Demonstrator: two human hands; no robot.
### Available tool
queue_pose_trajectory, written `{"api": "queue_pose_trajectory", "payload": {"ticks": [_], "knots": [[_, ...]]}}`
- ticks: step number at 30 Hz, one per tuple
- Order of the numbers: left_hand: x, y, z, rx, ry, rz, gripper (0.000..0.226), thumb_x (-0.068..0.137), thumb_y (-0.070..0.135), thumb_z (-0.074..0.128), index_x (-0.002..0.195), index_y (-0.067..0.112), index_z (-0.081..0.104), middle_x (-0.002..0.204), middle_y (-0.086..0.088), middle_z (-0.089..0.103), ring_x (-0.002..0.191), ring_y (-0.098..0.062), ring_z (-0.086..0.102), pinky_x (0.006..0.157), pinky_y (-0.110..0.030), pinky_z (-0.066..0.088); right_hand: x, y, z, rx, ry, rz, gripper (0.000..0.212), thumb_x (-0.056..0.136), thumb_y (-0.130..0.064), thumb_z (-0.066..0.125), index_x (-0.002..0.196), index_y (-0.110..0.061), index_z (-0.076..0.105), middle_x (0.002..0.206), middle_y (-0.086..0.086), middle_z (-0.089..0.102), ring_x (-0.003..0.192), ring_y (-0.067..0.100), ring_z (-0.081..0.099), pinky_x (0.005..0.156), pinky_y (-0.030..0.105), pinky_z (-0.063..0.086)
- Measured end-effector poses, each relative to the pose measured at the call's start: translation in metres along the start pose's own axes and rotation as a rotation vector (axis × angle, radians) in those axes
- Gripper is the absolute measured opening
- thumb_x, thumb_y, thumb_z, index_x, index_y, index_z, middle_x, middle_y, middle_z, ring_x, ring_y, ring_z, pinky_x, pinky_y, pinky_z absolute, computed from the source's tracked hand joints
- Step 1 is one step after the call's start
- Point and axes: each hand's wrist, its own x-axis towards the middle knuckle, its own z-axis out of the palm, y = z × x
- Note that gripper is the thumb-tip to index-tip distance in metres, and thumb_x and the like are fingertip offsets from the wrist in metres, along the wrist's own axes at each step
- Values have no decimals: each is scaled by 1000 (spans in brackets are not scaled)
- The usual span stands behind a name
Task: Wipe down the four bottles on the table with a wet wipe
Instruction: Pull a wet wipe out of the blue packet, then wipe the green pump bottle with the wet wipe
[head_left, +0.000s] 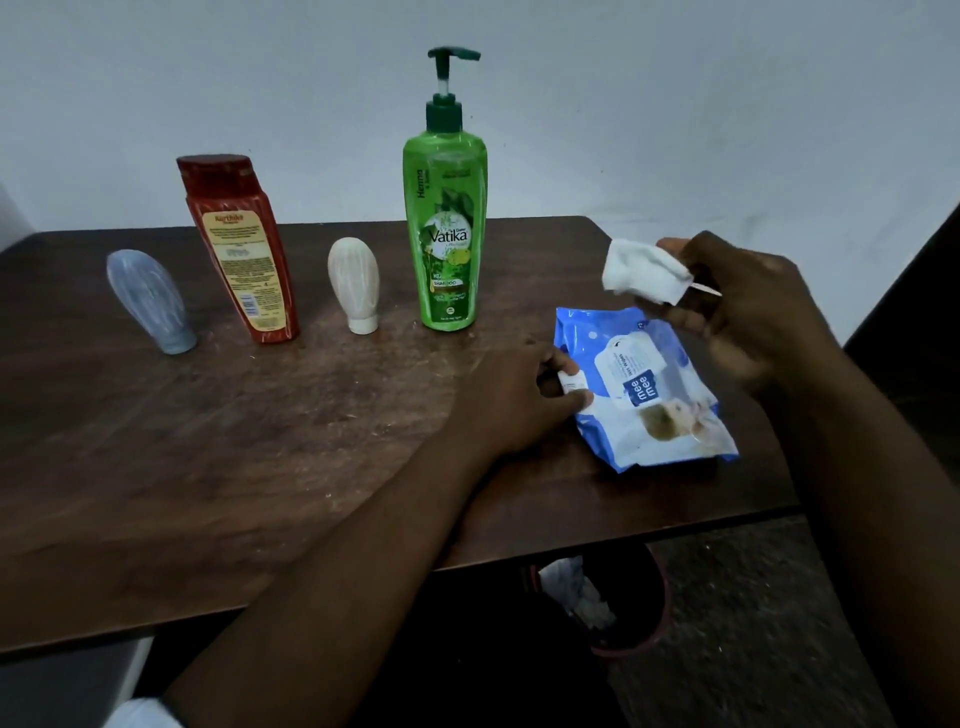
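Bottles are standing in a row on the counter (260, 441): grey-blue bottle (150, 301), red bottle (241, 249), cream bottle (356, 283), green pump bottle (447, 223). Rightward, the left hand (514, 400) is pinching the wipe pack (649, 395) by its edge, and the right hand (748, 306) is gripping a wet wipe (644, 270) above it. Any unsteadied bottle is risking toppling under the wipe's push.
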Motion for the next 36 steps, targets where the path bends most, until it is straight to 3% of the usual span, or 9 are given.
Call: {"api": "queue_pose_trajectory", "payload": {"ticks": [5,9,14,16,20,23,25,29,36], "knots": [[0,3,-3,-219,99,-63,23,84,30,77,107,24,73,87,4,74,77,-4,66,75,-27,52,1,11,10,60,-118,105,14,91,-1,58,92,-2,73,82,8,75,72,17,73,66,24,60],[4,12,-13,-583,253,-181,13,97,28,63,104,23,73,91,6,75,76,-1,66,74,-23,53,4,26,22,27,-176,150,17,92,0,61,105,1,73,92,10,72,72,14,73,63,21,59],[9,14,-24,-935,295,-238,20,104,24,52,95,16,68,79,0,70,62,-10,62,52,-22,46,-4,40,39,-95,-216,181,30,94,7,43,108,2,69,97,9,72,76,15,71,68,24,62],[9,9,-25,-910,324,-232,13,100,15,57,102,11,70,79,-3,70,59,-8,61,51,-20,48,-6,43,43,-85,-233,191,27,94,3,42,99,2,69,101,11,73,76,18,74,63,26,61],[8,0,-29,-879,408,-281,18,94,8,65,110,2,71,86,-11,72,65,-12,63,54,-22,53,-7,52,47,-207,-267,158,17,95,-11,63,109,-8,71,97,7,76,81,16,74,70,29,63],[6,-3,-31,-849,450,-258,15,91,8,68,104,9,76,95,-13,77,83,-23,72,75,-38,62,-10,58,54,-232,-313,151,23,89,-7,71,112,-7,70,92,10,77,74,13,75,61,25,60],[4,-4,-34,-760,504,-223,15,89,8,70,101,13,77,97,-6,77,92,-20,73,85,-42,61,-10,62,62,-239,-317,145,19,90,-7,71,109,-7,71,91,10,77,74,14,75,60,24,60],[11,-1,-60,-634,653,-131,19,90,6,67,106,12,74,102,3,75,91,-5,70,86,-28,58,-9,72,77,-221,-274,118,11,90,-6,71,100,-8,74,89,11,78,74,18,74,58,25,59],[63,10,-142,-365,717,3,26,87,22,72,113,20,70,113,6,69,99,-5,65,80,-15,52,-14,85,99,-229,-236,80,16,83,1,75,89,-14,72,91,14,77,77,22,74,61,29,59]]}}
